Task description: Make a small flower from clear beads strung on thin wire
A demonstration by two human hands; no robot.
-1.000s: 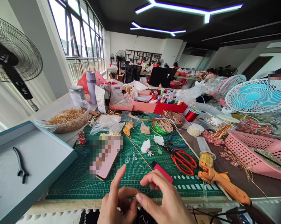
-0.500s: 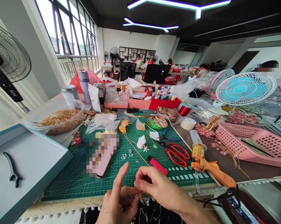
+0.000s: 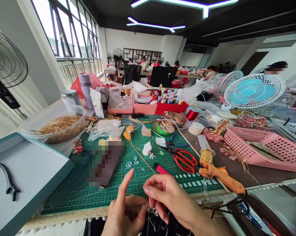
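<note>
Just past the table's front edge, my left hand (image 3: 125, 208) pinches a small cluster of clear beads (image 3: 154, 211) on thin wire between thumb and fingers. Its index finger points up. Beside it, my right hand (image 3: 171, 196) has thumb and index fingertips pressed together above the beads; anything between them is too fine to make out. The lower fingers of this hand curl near the cluster. On the green cutting mat (image 3: 71, 196) beyond lie several loose clear beads (image 3: 136, 160), a white flower piece (image 3: 151, 155) and a stem with a yellow-orange flower head (image 3: 128, 131).
Red-handled scissors (image 3: 186, 161), blue-handled pliers (image 3: 179, 144) and an orange glue gun (image 3: 220, 173) lie at the right. A pink basket (image 3: 236, 144) stands farther right. At the left are a shallow box (image 3: 56, 180), a plastic bowl (image 3: 27, 126) and a partly blurred phone (image 3: 115, 162).
My right hand's lower fingers have opened downward, showing more of the beads. The left hand keeps its pinch. The phone's pinkish surface has gone dark. The view has shifted slightly.
</note>
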